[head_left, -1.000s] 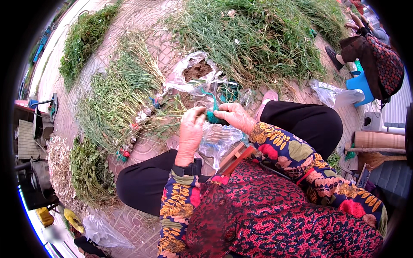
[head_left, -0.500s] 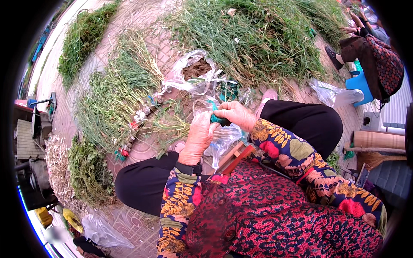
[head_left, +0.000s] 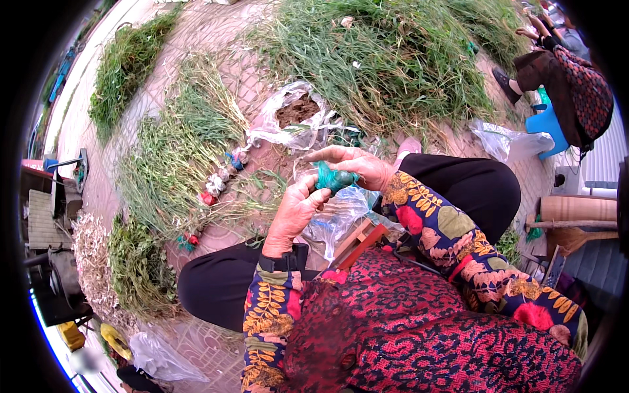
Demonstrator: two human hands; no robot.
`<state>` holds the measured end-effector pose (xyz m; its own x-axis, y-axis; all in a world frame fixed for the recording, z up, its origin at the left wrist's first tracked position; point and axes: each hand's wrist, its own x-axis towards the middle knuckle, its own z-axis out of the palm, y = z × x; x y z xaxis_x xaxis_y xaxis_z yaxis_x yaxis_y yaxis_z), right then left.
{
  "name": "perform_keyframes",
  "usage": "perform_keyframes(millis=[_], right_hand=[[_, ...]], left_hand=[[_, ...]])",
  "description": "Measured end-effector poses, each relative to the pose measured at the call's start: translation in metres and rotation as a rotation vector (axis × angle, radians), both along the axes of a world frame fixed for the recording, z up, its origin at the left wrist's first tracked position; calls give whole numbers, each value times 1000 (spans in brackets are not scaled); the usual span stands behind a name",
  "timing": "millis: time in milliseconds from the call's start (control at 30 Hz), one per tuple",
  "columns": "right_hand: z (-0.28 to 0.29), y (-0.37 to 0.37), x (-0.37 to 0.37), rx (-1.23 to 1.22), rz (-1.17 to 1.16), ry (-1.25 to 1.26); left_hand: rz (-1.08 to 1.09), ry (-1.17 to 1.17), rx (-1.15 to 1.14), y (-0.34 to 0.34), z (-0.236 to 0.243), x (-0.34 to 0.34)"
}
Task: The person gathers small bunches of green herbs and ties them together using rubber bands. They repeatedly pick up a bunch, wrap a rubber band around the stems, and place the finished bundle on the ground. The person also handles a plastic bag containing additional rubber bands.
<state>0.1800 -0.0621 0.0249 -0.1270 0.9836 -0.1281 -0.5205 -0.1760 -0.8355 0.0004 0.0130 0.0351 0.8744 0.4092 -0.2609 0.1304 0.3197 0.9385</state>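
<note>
Between my hands, above my lap, is a small bundle [head_left: 335, 177] wrapped in teal string or netting, with a rounded dark end to the right. My left hand [head_left: 292, 215] pinches it from the left with thumb and fingers. My right hand [head_left: 359, 166] curls around its far and right side, with some fingers reaching out over the top. What lies inside the wrapping is hidden. Just beyond the hands stands a clear plastic bag [head_left: 270, 131] holding brown soil [head_left: 298, 110]. Under them, at my lap, lie crumpled clear plastic [head_left: 333, 219] and a reddish wooden frame [head_left: 363, 245].
Cut plants with wrapped root ends [head_left: 215, 185] lie left of the bag. A large heap of green stalks [head_left: 380, 59] is beyond it. Pale dry scraps [head_left: 92, 255] lie at far left. At right, a person sits near a blue stool [head_left: 549, 130] and a plastic bag [head_left: 508, 141].
The teal bundle has turned so that its wrapped side and dark end show more. My right fingers have stretched out over it; my left hand has shifted slightly left and down.
</note>
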Motion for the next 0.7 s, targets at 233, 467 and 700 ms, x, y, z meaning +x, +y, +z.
perform_keyframes(millis=[233, 467, 700], right_hand=[[-30, -5, 8, -62, 15, -25], [-27, -4, -6, -236, -177, -164], [-17, -7, -37, -321, -222, -442]], left_hand=[[19, -35, -152, -2, 3, 2], [186, -101, -216, 3, -4, 0], [477, -61, -75, 2, -20, 7]])
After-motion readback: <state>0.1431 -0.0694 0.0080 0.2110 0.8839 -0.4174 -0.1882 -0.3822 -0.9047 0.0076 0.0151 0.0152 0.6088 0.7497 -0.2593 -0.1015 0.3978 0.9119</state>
